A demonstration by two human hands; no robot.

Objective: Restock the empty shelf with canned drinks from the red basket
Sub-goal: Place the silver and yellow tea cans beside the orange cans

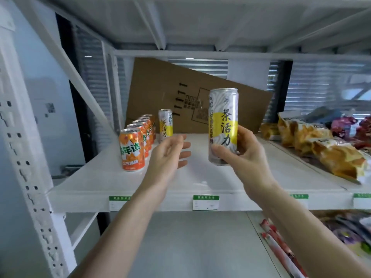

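My right hand (244, 151) grips a tall white and yellow can (223, 117) upright above the white shelf (112, 183). My left hand (170, 153) hovers over the shelf with relaxed fingers and holds nothing. A row of several orange cans (132, 150) stands along the shelf's left side, running front to back. Just right of that row, at the back, stands a second tall white and yellow can (165, 125), directly behind my left hand. The red basket is out of view.
A flat cardboard sheet (180, 93) leans against the back of the shelf. Snack bags (321, 145) fill the neighbouring shelf section on the right. More packets (281, 251) lie on the lower shelf at right. A white perforated upright (30, 177) stands at left.
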